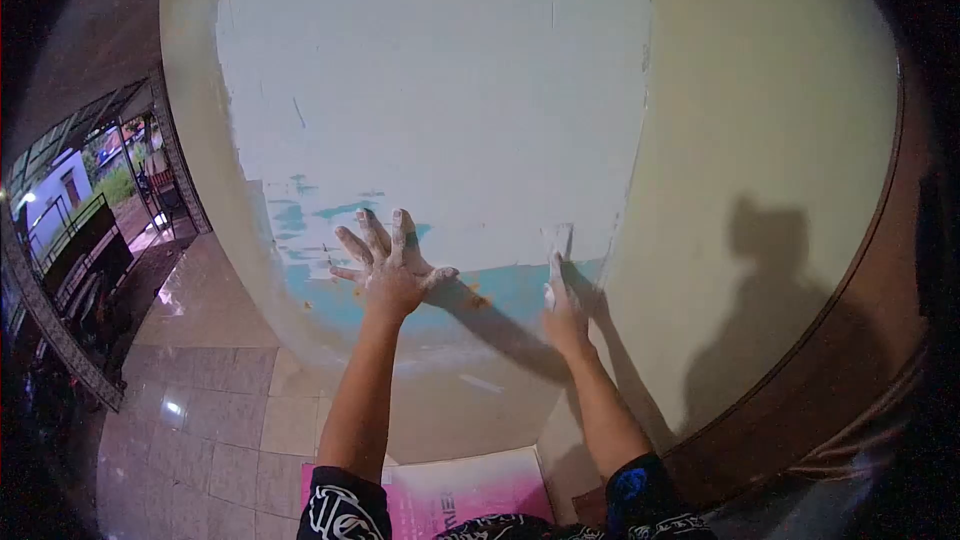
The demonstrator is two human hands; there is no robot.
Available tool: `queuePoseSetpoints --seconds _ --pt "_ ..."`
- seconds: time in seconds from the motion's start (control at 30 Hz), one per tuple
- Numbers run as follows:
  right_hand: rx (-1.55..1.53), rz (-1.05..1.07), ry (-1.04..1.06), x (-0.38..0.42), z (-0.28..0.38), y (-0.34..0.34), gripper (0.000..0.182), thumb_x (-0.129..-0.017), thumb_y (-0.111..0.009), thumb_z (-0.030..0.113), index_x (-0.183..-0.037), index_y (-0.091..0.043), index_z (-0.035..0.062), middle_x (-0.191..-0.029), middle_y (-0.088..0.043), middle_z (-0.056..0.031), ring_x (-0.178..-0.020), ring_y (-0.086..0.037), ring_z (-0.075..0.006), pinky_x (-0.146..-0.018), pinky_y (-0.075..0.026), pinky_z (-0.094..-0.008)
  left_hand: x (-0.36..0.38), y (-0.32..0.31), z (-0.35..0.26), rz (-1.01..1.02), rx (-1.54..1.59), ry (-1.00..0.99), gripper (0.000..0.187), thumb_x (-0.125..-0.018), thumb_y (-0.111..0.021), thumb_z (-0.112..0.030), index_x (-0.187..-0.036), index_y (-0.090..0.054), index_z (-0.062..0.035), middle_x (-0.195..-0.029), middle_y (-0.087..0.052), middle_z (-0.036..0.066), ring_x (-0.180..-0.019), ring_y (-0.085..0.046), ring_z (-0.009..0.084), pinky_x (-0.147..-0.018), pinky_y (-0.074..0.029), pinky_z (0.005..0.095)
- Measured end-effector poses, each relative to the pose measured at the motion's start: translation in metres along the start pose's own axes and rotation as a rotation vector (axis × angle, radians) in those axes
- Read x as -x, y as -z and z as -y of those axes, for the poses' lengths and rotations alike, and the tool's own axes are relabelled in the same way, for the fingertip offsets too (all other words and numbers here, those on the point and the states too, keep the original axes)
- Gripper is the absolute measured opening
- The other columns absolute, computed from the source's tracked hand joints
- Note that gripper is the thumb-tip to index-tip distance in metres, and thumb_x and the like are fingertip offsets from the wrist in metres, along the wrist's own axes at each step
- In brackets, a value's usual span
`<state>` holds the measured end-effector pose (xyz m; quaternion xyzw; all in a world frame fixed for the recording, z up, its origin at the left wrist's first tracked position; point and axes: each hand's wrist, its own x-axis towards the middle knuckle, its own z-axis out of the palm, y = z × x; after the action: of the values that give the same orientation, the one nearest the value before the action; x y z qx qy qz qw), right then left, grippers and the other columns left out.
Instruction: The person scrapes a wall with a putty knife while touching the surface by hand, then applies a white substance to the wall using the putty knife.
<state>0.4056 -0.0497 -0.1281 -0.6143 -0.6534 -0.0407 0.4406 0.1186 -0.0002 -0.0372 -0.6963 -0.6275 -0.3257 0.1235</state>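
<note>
My left hand (pixel 388 265) lies with its fingers spread on the wall, over the edge between white filler and blue-green paint; its fingers are coated in white. To the right, my right hand (pixel 565 308) grips a putty knife (pixel 560 238), the index finger stretched up along it and the blade against the white filler. A large patch of white filler (pixel 430 100) covers the wall above both hands. Below it runs a band of blue-green paint (pixel 370 310) with a few rusty orange spots.
A pink printed sheet (pixel 470 495) lies on the floor at the wall's foot. Grey tiles (pixel 200 420) cover the floor at left, beside an opening to the outdoors with railings (pixel 75 225). Shadows fall on the cream wall (pixel 760 90) at right.
</note>
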Motion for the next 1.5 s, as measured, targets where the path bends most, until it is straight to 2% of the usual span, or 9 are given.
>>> queuePoseSetpoints --seconds 0.63,0.87,1.13,1.2,1.27,1.3,1.4,1.43,1.5 --pt "-0.022 0.098 0.166 0.026 0.049 -0.057 0.074 -0.098 -0.055 0.014 -0.161 -0.019 0.0219 -0.141 -0.056 -0.0204 -0.121 -0.059 -0.0425 -0.093 -0.053 -0.0510 0.020 0.018 0.072 -0.013 -0.093 -0.015 0.106 -0.070 -0.057 -0.089 -0.154 -0.043 -0.0267 -0.168 -0.002 0.022 -0.151 0.016 0.0485 -0.104 0.011 0.0818" --pt "-0.096 0.282 -0.038 -0.001 0.123 -0.050 0.071 -0.099 -0.054 0.017 -0.161 -0.021 0.0235 -0.134 -0.060 -0.0188 -0.114 -0.061 -0.0435 -0.086 -0.053 -0.0548 0.019 -0.007 0.093 -0.231 -0.183 -0.161 0.103 -0.071 -0.057 -0.088 -0.154 -0.042 -0.0283 -0.168 -0.004 0.021 -0.152 0.015 0.0485 -0.102 0.010 0.0837" --pt "-0.117 0.215 0.091 0.006 0.125 -0.063 0.072 -0.100 -0.053 0.014 -0.162 -0.017 0.0215 -0.134 -0.056 -0.0260 -0.115 -0.057 -0.0486 -0.093 -0.050 -0.0565 0.025 0.008 0.088 0.022 -0.129 -0.028 0.097 -0.079 -0.058 -0.081 -0.159 -0.028 -0.0358 -0.170 0.004 0.017 -0.153 0.014 0.0456 -0.102 0.004 0.0856" --pt "-0.085 0.227 0.071 0.003 0.151 -0.047 0.072 -0.100 -0.052 0.013 -0.162 -0.016 0.0194 -0.131 -0.057 -0.0259 -0.113 -0.057 -0.0492 -0.097 -0.048 -0.0564 0.037 0.036 0.056 0.145 -0.094 0.057 0.094 -0.088 -0.060 -0.069 -0.162 -0.022 -0.0258 -0.169 0.006 0.017 -0.154 0.007 0.0464 -0.110 -0.001 0.0793" --pt "-0.201 0.188 0.186 0.007 0.169 -0.039 0.071 -0.101 -0.049 0.010 -0.162 -0.015 0.0183 -0.127 -0.058 -0.0272 -0.115 -0.056 -0.0479 -0.100 -0.046 -0.0559 0.051 0.035 0.044 -0.202 0.467 0.029 0.093 -0.091 -0.062 -0.061 -0.162 -0.022 -0.0174 -0.169 0.004 0.020 -0.154 -0.003 0.0453 -0.115 -0.007 0.0717" --pt "-0.191 0.188 0.243 0.009 0.179 -0.032 0.070 -0.100 -0.046 0.004 -0.162 -0.014 0.0118 -0.131 -0.055 -0.0300 -0.121 -0.053 -0.0477 -0.105 -0.043 -0.0517 0.056 0.047 0.032 -0.189 0.561 -0.004 0.084 -0.098 -0.061 -0.041 -0.160 -0.019 -0.0036 -0.167 -0.005 0.026 -0.153 -0.012 0.0436 -0.121 -0.015 0.0549" --pt "-0.597 0.230 0.326 0.012 0.187 -0.044 0.071 -0.097 -0.043 -0.004 -0.161 -0.013 0.0046 -0.140 -0.050 -0.0314 -0.132 -0.049 -0.0442 -0.112 -0.038 -0.0457 0.061 0.048 0.024 -0.049 0.862 -0.142 0.071 -0.102 -0.055 -0.027 -0.158 -0.022 0.0009 -0.164 -0.020 0.027 -0.153 -0.019 0.0410 -0.122 -0.019 0.0462" --pt "-0.594 0.230 0.332 0.010 0.190 -0.041 0.071 -0.097 -0.043 -0.004 -0.161 -0.013 0.0046 -0.140 -0.050 -0.0314 -0.132 -0.049 -0.0442 -0.112 -0.038 -0.0457 0.061 0.045 0.026 0.022 0.891 -0.180 0.057 -0.103 -0.051 -0.016 -0.154 -0.032 0.0015 -0.152 -0.043 0.025 -0.139 -0.045 0.0362 -0.114 -0.035 0.0413" --pt "-0.649 0.406 0.222 0.011 0.195 -0.029 0.071 -0.095 -0.040 -0.008 -0.160 -0.013 0.0021 -0.152 -0.038 -0.0298 -0.141 -0.041 -0.0386 -0.116 -0.033 -0.0426 0.063 0.053 0.024 0.169 1.028 -0.075 0.052 -0.103 -0.051 -0.013 -0.151 -0.038 0.0019 -0.140 -0.051 0.022 -0.123 -0.054 0.0310 -0.103 -0.042 0.0381"
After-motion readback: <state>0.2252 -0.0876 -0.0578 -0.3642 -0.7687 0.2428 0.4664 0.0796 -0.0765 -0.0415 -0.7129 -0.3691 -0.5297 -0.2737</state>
